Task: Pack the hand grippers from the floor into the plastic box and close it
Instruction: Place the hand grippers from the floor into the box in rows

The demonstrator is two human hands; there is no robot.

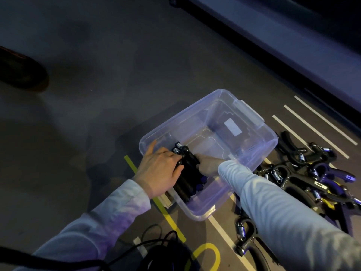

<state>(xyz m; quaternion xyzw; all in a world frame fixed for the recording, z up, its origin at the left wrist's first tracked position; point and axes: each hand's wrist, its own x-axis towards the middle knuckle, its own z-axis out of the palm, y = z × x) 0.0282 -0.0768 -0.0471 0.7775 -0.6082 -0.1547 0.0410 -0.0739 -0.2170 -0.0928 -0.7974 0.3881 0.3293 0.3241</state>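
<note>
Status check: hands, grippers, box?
Both hands, left and right, on grippers inside box. Pile on floor. Box open, no lid seen.

a clear plastic box [252, 133] sits open on the dark floor [97, 75]. inside its near-left corner lies a bundle of black hand grippers [187, 169] with coil springs. the left hand [160, 169] rests over the bundle, fingers curled onto it, while the right hand [208, 166] presses against its other side. a pile of loose grippers [312, 173] lies right of the box, and 1 single gripper [243, 237] sits beside the right sleeve [283, 212]. white stripes [312, 130] and yellow tape [166, 212] mark the floor.
</note>
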